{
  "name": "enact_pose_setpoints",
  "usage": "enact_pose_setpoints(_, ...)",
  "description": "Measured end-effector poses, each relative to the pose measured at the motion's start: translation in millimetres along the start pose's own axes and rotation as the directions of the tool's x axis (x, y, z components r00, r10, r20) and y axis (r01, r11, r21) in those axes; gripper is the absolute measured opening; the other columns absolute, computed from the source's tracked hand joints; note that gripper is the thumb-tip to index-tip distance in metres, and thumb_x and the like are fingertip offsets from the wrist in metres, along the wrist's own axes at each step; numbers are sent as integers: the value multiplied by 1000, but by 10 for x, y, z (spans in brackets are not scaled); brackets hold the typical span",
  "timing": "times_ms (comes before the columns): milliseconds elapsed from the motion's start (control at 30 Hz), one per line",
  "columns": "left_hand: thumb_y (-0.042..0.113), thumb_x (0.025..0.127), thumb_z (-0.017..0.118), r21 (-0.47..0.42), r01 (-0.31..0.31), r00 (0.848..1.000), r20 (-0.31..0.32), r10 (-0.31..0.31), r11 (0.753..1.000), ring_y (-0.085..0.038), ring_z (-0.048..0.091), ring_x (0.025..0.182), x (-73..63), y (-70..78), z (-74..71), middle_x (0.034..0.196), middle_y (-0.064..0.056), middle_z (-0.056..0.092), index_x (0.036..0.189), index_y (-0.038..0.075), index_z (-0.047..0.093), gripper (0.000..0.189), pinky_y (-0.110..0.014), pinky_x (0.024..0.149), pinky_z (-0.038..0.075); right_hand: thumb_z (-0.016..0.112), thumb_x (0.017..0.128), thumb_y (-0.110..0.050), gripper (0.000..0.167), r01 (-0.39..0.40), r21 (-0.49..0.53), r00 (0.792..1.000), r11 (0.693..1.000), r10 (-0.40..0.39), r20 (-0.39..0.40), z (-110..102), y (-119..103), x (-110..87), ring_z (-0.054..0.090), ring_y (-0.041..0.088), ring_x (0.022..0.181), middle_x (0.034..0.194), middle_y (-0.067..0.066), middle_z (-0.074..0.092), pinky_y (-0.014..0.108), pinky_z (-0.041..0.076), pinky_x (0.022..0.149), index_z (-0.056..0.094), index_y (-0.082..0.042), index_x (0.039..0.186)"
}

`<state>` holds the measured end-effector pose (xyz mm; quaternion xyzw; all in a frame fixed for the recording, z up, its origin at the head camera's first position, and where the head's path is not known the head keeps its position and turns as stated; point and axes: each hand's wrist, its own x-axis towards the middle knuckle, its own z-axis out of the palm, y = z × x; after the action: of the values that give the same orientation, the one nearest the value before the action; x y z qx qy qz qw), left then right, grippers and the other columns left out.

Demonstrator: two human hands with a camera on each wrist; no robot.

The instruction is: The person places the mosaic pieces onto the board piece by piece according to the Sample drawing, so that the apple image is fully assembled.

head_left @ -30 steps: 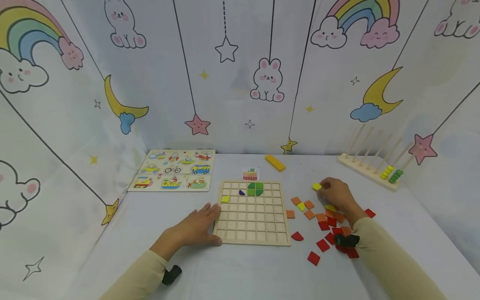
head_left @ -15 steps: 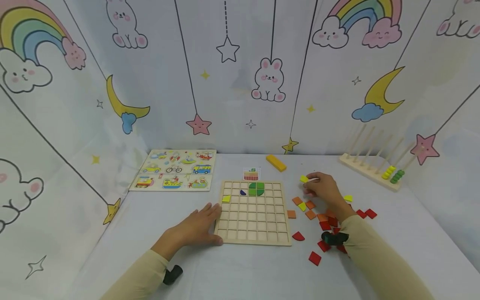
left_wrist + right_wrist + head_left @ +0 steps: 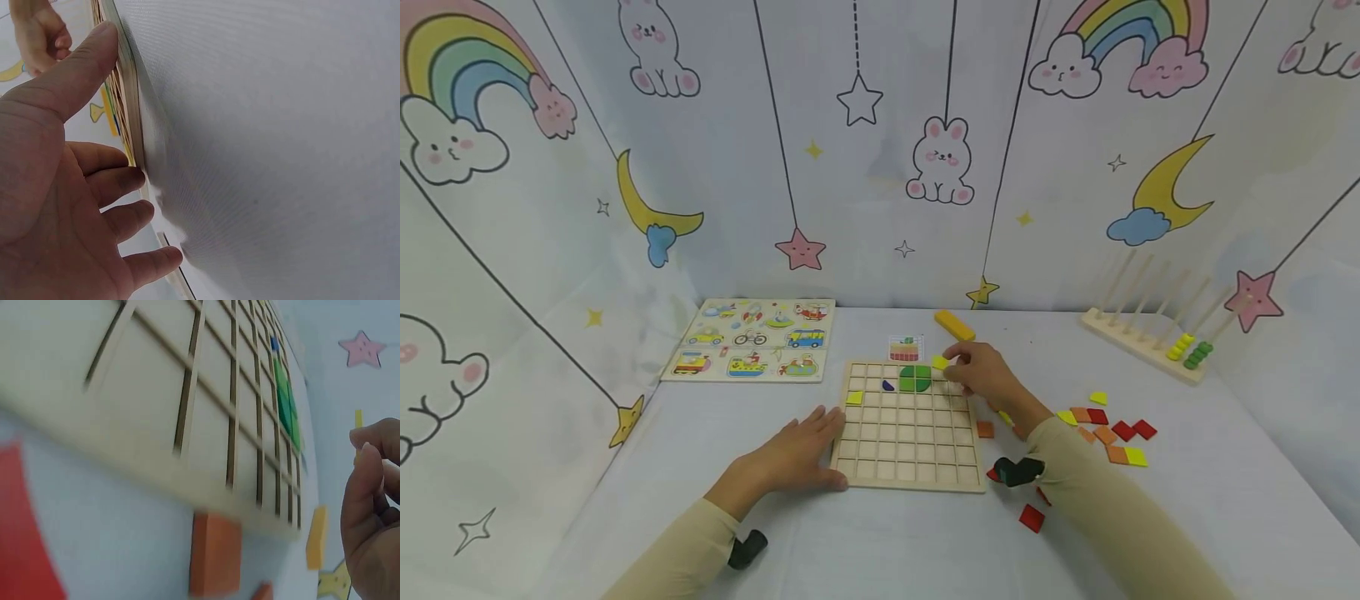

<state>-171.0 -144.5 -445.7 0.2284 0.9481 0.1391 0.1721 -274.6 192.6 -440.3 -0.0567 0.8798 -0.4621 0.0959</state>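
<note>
My right hand (image 3: pixel 988 379) pinches a small yellow tile (image 3: pixel 939 362) between thumb and fingertips, over the top right of the wooden grid board (image 3: pixel 910 482). In the right wrist view the same tile shows edge-on as a thin yellow strip (image 3: pixel 358 419). My left hand (image 3: pixel 797 450) rests at the board's left edge with fingers extended; in the left wrist view its thumb (image 3: pixel 103 47) lies along that edge. Green quarter-round pieces (image 3: pixel 914 378), a small dark blue piece (image 3: pixel 888 385) and a yellow square (image 3: pixel 854 397) sit in the board's cells.
Red, orange and yellow tiles (image 3: pixel 1105 434) lie scattered right of the board, partly hidden by the right forearm. Behind the board are a picture card (image 3: pixel 906 347) and a yellow block (image 3: pixel 955 325). A picture puzzle (image 3: pixel 745 342) lies back left; a peg-and-bead rack (image 3: pixel 1142 343) stands back right.
My right hand has carried the yellow tile leftward from the scattered tiles to the board's upper right. The left hand has stayed at the board's edge.
</note>
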Motion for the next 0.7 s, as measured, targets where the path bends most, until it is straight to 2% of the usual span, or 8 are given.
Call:
enact_pose_setpoints(133, 53, 85, 79, 2, -1, 1000, 2, 1, 1000, -29, 20, 156, 0, 0, -1, 167, -6, 29, 160, 9, 32, 99, -60, 122, 25, 71, 90, -15, 31, 54, -89, 998, 995, -51, 35, 231, -178, 47, 52, 18, 66, 87, 7, 57, 30, 50, 57, 67, -8, 120)
enact_pose_setpoints(300, 54, 84, 79, -10, -1, 1000, 5, 1, 1000, -30, 20, 156, 5, -1, -1, 167, -6, 29, 160, 9, 32, 100, -60, 122, 25, 71, 87, -11, 29, 123, -198, 988, 972, -103, 112, 535, -346, 83, 51, 17, 69, 85, 5, 63, 28, 43, 58, 71, -7, 116)
enact_pose_setpoints(400, 54, 84, 79, -11, 0, 1000, 4, 1, 1000, -30, 21, 156, 10, -7, -2, 167, -6, 29, 160, 9, 32, 100, -60, 122, 25, 72, 87, -10, 27, 159, -272, 982, 949, -125, 139, 721, -415, 102, 54, 16, 72, 91, 2, 68, 29, 46, 62, 73, -8, 114)
enact_pose_setpoints(500, 55, 84, 79, -7, -2, 1000, 3, 2, 1000, -30, 21, 156, 18, -20, 5, 167, -6, 29, 160, 10, 32, 101, -60, 122, 25, 72, 87, -10, 24, 174, -326, 981, 929, -134, 143, 877, -457, 109, 58, 15, 80, 102, 1, 72, 32, 51, 72, 74, -10, 111)
enact_pose_setpoints(700, 55, 85, 78, -3, -15, 1000, 2, 15, 1000, -30, 21, 156, 27, -38, 9, 167, -6, 29, 160, 9, 32, 100, -61, 121, 26, 73, 87, -10, 21, 180, -373, 981, 910, -140, 131, 1027, -499, 106, 63, 15, 90, 108, 2, 73, 38, 56, 86, 75, -11, 107)
